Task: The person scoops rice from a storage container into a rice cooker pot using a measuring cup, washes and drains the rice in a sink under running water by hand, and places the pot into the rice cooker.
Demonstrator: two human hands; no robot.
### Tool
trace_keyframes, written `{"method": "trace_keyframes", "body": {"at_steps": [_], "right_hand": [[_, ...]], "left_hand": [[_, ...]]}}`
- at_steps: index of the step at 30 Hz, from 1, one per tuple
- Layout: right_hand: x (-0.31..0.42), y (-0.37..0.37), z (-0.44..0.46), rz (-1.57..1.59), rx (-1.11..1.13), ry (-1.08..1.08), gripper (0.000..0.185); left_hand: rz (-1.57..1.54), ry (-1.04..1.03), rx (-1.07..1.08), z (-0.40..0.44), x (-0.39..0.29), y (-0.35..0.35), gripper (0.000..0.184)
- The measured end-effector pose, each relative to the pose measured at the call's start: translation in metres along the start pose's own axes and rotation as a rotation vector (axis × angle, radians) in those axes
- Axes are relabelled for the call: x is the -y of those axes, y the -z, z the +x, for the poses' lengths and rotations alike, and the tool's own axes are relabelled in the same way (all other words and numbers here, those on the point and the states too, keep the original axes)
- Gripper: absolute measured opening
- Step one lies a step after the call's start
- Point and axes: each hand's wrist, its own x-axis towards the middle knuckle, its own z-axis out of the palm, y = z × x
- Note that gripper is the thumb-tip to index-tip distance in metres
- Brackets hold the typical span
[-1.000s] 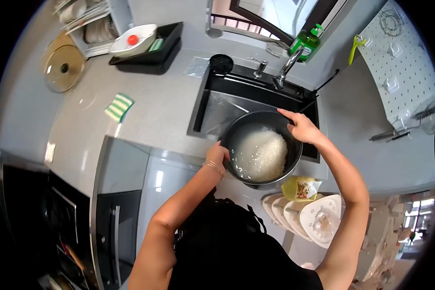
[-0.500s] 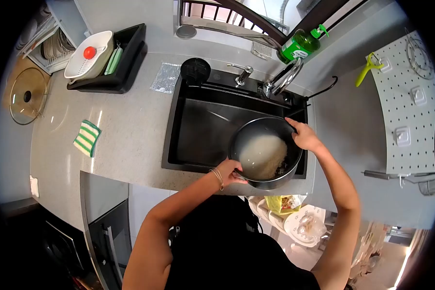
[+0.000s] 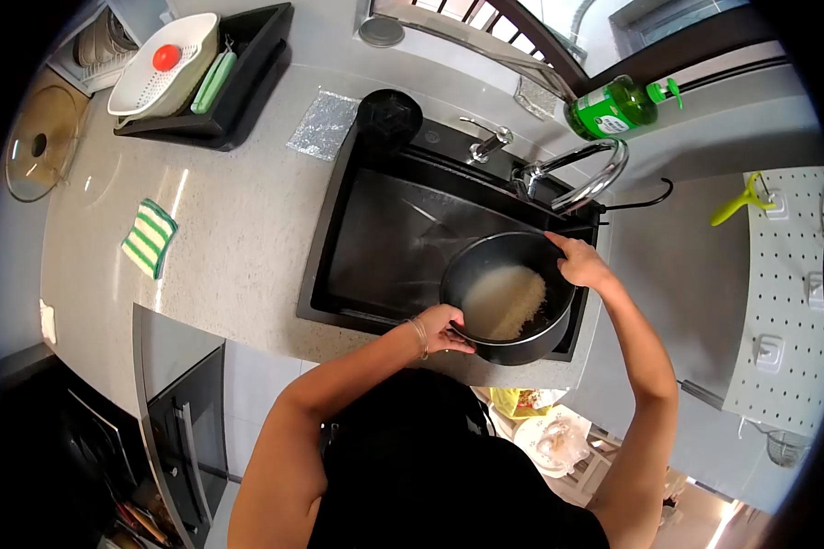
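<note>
A dark round pot (image 3: pixel 522 352) is held over the right part of the black sink (image 3: pixel 375 247). White rice (image 3: pixel 511 302) in cloudy water lies in it, with dark pot bottom showing at the right. My left hand (image 3: pixel 443 330) grips the pot's near left side, fingers bent around the rim. My right hand (image 3: pixel 579 263) is closed on its far right rim. Behind the pot, the chrome faucet (image 3: pixel 595 178) arches over the sink's back right corner. Whether the pot touches the sink cannot be made out.
A striped cloth (image 3: pixel 150 239) lies on the counter at left. Behind it stand a black tray (image 3: pixel 270 55) and a white colander (image 3: pixel 146 87). Green soap bottle (image 3: pixel 618 107), round black strainer (image 3: pixel 389 119) and foil sheet (image 3: pixel 325 125) surround the sink's back. A pegboard (image 3: pixel 796 302) hangs at right.
The view has shifted. The pot has moved from the sink's front edge farther over the sink, and the rice and water have shifted inside it. Both hands have kept hold of the pot.
</note>
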Motion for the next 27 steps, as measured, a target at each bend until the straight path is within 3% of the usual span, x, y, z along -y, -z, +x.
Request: {"method": "trace_keyframes", "body": {"at_steps": [27], "right_hand": [[0.020,0.019,0.022,-0.147,0.143,-0.019,0.059]], "left_hand": [[-0.102,0.113,0.097,0.011,-0.001,0.001,0.036]]}}
